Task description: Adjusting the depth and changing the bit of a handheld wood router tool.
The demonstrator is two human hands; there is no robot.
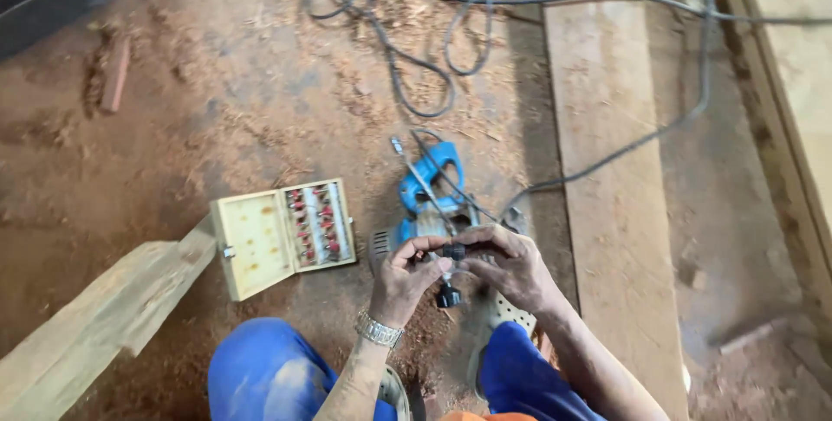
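Note:
A blue power router (427, 189) lies on the sawdust-covered floor in front of my knees. Both hands meet over its near end. My left hand (406, 278), with a metal watch on the wrist, pinches a small dark part (453, 251) at the tool's collet. My right hand (511, 265) grips the same dark part from the other side. A thin metal wrench (422, 184) rests across the router. An open wooden box of red router bits (282, 234) sits to the left of my hands.
Grey power cables (433, 48) loop across the floor beyond the router. A long plank (607, 170) runs along the right. Another wooden beam (95, 326) lies at lower left, a small wood offcut (115, 73) at upper left. My blue-trousered knees (269, 373) frame the bottom.

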